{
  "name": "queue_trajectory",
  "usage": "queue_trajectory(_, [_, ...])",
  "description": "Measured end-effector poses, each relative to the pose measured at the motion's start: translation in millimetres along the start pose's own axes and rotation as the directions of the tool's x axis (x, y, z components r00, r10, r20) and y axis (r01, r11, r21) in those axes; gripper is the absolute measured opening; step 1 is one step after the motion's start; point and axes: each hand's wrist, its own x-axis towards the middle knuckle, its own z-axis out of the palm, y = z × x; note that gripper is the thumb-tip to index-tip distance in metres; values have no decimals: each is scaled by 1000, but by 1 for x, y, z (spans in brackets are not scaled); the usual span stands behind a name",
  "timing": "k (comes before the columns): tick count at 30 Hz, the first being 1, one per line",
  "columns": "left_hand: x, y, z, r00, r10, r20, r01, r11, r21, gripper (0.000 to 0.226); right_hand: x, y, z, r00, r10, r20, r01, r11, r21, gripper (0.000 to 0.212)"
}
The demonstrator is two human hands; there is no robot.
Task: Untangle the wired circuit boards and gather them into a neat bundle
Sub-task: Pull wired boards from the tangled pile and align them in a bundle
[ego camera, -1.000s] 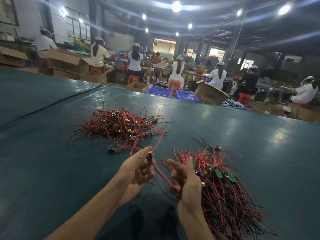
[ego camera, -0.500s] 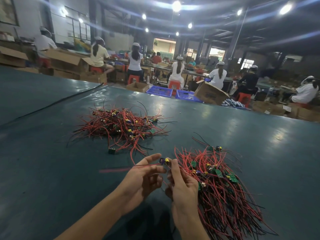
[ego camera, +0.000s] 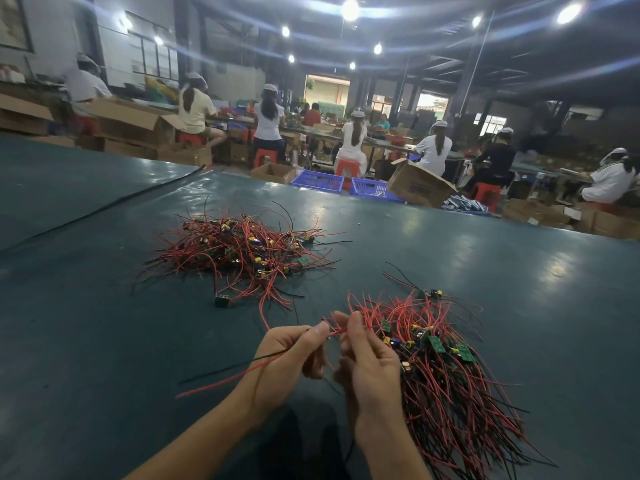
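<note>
**A:** How were the hands held?

**B:** The left hand (ego camera: 294,351) and right hand (ego camera: 367,362) were fingertip to fingertip. Both pinched one thin red-and-black wire pair (ego camera: 221,379) above the dark teal surface (ego camera: 104,341), just beside the aligned bundle of red-wired green circuit boards (ego camera: 446,375).

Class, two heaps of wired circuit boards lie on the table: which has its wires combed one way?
The near heap beside the right hand: its wires all trail toward the camera; the far heap is a tangle.
</note>
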Motion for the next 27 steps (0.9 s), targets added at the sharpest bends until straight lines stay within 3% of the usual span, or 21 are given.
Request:
queue_trajectory(2, [-1,0,0,999,17,41,-19,998,55,31,8,-8,-10,997,42,-72,-33,993,113,35])
queue_trajectory(7, [-2,-5,-2,993,7,122,-26,987,159,30,16,-20,-28,980,104,-172,-48,952,302,24])
queue_trajectory(11, [-2,-9,-4,997,18,75,-32,983,178,28,15,-16,-26,976,64,-208,-30,987,161,27])
queue_trajectory(15, [-1,-13,-6,998,70,7,-68,954,291,37,3,-2,-9,988,149,-34,-153,978,-139,33])
queue_trajectory(17, [-1,-14,-7,994,107,-3,-98,926,363,43,1,1,-3,989,144,20,-139,978,-154,25])
queue_trajectory(21, [-3,-15,-7,987,148,56,-157,874,459,35,4,-1,-6,991,133,-19,-135,974,-180,24])
queue_trajectory(27, [-9,-18,-2,979,151,136,-201,818,538,43,15,-9,-23,975,76,-209,-88,995,-52,26])
